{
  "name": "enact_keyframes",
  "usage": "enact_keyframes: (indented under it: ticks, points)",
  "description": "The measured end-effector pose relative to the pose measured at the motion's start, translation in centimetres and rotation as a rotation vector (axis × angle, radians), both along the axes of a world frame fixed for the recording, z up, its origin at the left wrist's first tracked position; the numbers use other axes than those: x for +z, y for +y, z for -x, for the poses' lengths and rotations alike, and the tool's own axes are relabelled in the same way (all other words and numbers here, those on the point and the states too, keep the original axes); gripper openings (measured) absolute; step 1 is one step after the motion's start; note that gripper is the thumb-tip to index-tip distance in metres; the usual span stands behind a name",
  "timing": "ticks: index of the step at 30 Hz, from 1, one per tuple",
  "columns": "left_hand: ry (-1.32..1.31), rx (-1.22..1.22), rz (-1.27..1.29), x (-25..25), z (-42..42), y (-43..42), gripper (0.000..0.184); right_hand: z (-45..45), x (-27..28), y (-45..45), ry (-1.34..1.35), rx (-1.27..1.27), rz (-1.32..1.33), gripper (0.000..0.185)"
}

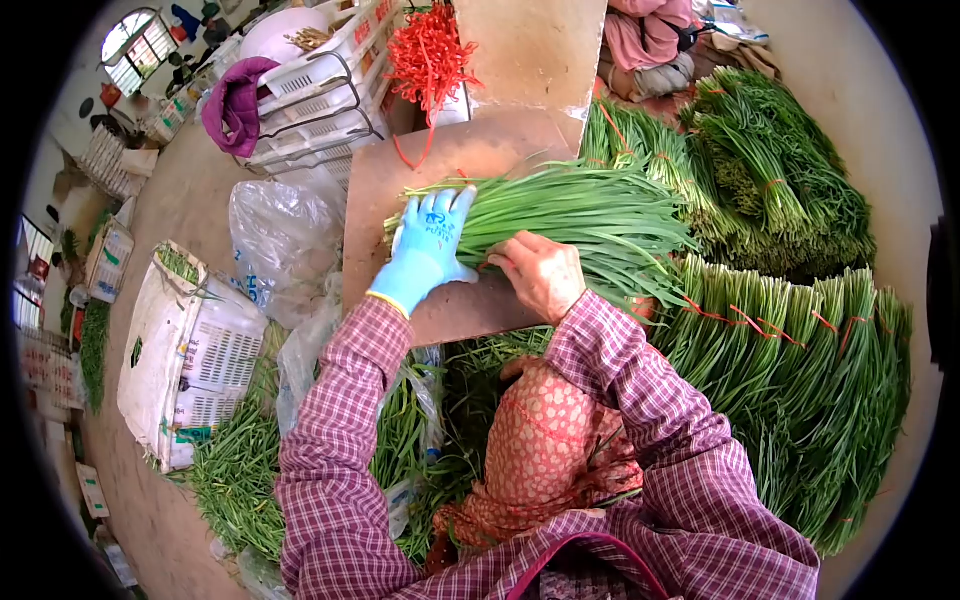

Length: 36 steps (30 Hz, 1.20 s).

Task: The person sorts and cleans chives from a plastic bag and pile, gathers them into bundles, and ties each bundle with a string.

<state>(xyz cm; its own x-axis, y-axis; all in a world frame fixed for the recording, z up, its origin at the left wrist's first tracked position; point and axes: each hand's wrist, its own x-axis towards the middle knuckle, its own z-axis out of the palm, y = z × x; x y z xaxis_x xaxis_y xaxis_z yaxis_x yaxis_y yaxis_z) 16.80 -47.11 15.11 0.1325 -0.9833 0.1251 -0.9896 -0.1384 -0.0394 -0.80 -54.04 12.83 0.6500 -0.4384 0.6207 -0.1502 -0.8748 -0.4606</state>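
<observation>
A bunch of long green garlic chives (590, 215) lies across a brown board (375, 240), stem ends to the left and leaf tips to the right. My left hand (425, 245), in a blue glove, is wrapped over the stems and presses them on the board. Beside it, at the near edge of the bunch, my bare right hand (540, 275) has its fingers pinched together. A bit of red tie shows at its fingertips, and another bit shows at the far side of the bunch. Most of this tie is hidden under the chives and the glove.
Tied chive bunches (790, 400) stand packed at the right, with more greens (780, 170) behind. Red ties (430, 55) hang beyond the board. White crates (320, 90) and a plastic bag (285, 235) are at the left. Loose greens (240, 470) lie near a crate (190, 350). Another person's pink sleeve (640, 35) shows behind.
</observation>
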Motion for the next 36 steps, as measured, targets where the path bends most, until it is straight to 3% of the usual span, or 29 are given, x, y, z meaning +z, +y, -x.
enact_keyframes:
  ticks: [3, 6, 8, 10, 11, 12, 14, 15, 16, 18, 19, 21, 24, 30, 32, 36]
  points:
    - [-0.016, -0.004, 0.051, -0.8, 0.1, 0.2, 0.104, -1.3, 0.9, -1.4, -0.005, 0.035, 0.338, 0.007]
    - [0.0, 0.004, 0.08, -1.0, 0.1, 0.3, 0.104, -2.7, 2.7, -3.7, 0.102, 0.073, 0.427, 0.013]
    - [0.01, 0.008, 0.061, -0.8, 0.1, 0.3, 0.104, -3.6, 2.3, -5.4, 0.112, 0.08, 0.42, 0.015]
    - [0.091, -0.012, 0.086, -0.8, -0.2, 0.3, 0.107, -4.1, 1.8, -6.5, 0.114, 0.163, 0.231, 0.02]
    - [0.134, -0.05, 0.122, -0.7, -0.6, 0.4, 0.103, -3.9, 1.4, -7.0, 0.208, 0.224, -0.027, 0.023]
    - [0.127, -0.048, 0.122, 0.2, -1.2, 0.4, 0.103, -4.0, 1.2, -7.1, 0.201, 0.226, -0.026, 0.023]
    - [0.754, 0.018, 0.074, 2.0, -2.5, -0.1, 0.086, -4.0, 0.0, -7.4, 0.113, 0.218, -0.111, 0.025]
    - [0.72, 0.016, 0.252, 1.9, -3.4, -1.0, 0.056, -4.1, -0.5, -7.7, 0.047, 0.229, -0.059, 0.025]
    - [0.714, 0.016, 0.251, 2.5, -4.7, -2.3, 0.056, -4.1, -0.4, -7.6, 0.041, 0.23, -0.061, 0.025]
    - [0.841, 0.134, 0.303, 3.8, -7.3, -5.3, 0.036, -3.9, -0.3, -7.3, 0.041, 0.221, -0.068, 0.026]
    - [0.841, 0.134, 0.303, 3.7, -7.8, -6.6, 0.036, -3.9, -0.3, -7.1, 0.025, 0.216, -0.064, 0.027]
    - [0.377, 0.385, 0.197, 2.7, -8.1, -9.4, 0.033, -3.8, -0.5, -7.1, 0.019, 0.213, -0.083, 0.027]
    - [0.179, 0.483, -0.142, 0.8, -7.5, -11.7, 0.045, -3.7, -0.4, -6.9, 0.007, 0.213, -0.125, 0.028]
    - [0.194, 0.597, -0.245, -0.5, -6.3, -13.1, 0.06, -3.6, -0.4, -6.6, 0.024, 0.188, -0.101, 0.028]
    - [0.19, 0.557, -0.274, -0.8, -6.3, -13.1, 0.073, -3.6, -0.7, -6.6, 0.034, 0.194, -0.103, 0.028]
    - [0.27, 0.61, -0.271, -1.5, -6.6, -13.8, 0.066, -3.4, -0.7, -6.4, 0.024, 0.196, -0.093, 0.026]
